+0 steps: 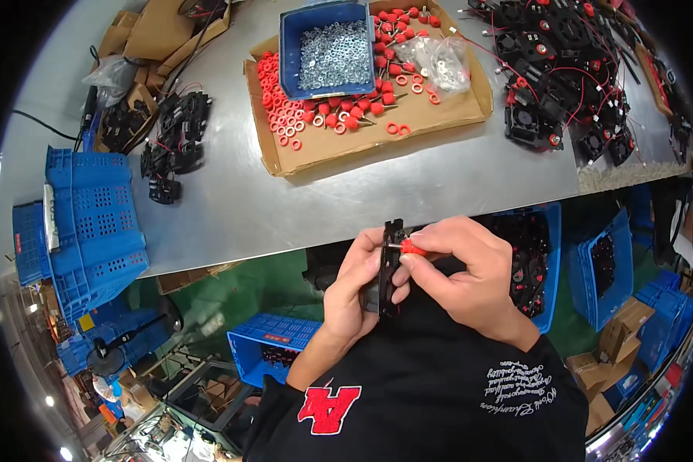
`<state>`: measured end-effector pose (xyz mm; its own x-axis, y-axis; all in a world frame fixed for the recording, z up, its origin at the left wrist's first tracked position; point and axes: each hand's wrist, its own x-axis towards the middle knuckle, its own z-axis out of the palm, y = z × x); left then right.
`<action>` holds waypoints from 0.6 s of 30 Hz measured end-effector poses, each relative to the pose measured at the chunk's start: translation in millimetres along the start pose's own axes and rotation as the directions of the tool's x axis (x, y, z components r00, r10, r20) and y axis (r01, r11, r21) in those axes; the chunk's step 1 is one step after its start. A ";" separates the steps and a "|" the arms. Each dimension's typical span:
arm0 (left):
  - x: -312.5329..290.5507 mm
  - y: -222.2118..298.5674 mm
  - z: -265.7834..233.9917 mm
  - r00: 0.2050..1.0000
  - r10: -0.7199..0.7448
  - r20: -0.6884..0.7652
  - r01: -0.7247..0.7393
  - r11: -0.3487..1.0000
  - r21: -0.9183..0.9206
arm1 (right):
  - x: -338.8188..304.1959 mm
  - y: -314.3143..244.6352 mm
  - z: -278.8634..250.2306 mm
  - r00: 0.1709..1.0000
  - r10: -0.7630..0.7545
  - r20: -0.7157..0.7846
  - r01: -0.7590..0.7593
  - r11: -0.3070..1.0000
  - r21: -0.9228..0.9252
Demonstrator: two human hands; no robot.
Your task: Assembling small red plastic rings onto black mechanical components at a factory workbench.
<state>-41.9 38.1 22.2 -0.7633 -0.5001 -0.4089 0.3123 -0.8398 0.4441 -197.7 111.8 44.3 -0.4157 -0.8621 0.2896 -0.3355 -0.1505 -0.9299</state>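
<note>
My left hand [346, 300] is closed around a thin black plastic part [390, 281], held on edge just in front of the metal table. Between the thumb and fingers of my right hand [476, 281] is a red knob [413, 248] with a metal shaft. The shaft points left and its tip meets the upper portion of the black part; whether it sits in a hole cannot be made out. Beyond the hands lies a cardboard tray [316, 159] with red rings [282, 117] and more red knobs [353, 122].
A blue bin [287, 54] of small metal nuts stands in the tray beside a clear plastic bag [448, 68]. Black fan assemblies [531, 115] with wires pile up at right; black parts [183, 135] lie at left. Blue crates [96, 223] flank the metal table [231, 223].
</note>
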 end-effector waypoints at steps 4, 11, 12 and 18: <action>7.6 0.3 -6.2 0.996 0.093 -0.019 -0.088 0.979 0.185 | 9.1 5.0 5.7 0.988 0.153 0.001 -0.153 0.986 0.064; 8.9 24.1 -14.4 0.988 0.126 -0.089 -0.071 0.885 0.460 | 27.7 14.0 16.9 0.945 0.294 0.143 -0.319 0.925 0.207; 8.9 26.6 -15.7 0.981 0.175 -0.087 -0.104 0.844 0.526 | 28.4 18.1 18.6 0.944 0.293 0.152 -0.320 0.925 0.204; 17.3 31.6 -22.4 0.842 0.514 0.164 -0.218 0.046 0.975 | 18.6 53.0 48.8 0.995 0.097 0.035 -0.097 0.995 0.001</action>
<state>-32.5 -1.9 11.3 -0.5747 -0.8182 0.0153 -0.3701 0.2766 0.8869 -182.0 64.2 -10.6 -0.4164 -0.8891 0.1902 -0.2931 -0.0668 -0.9538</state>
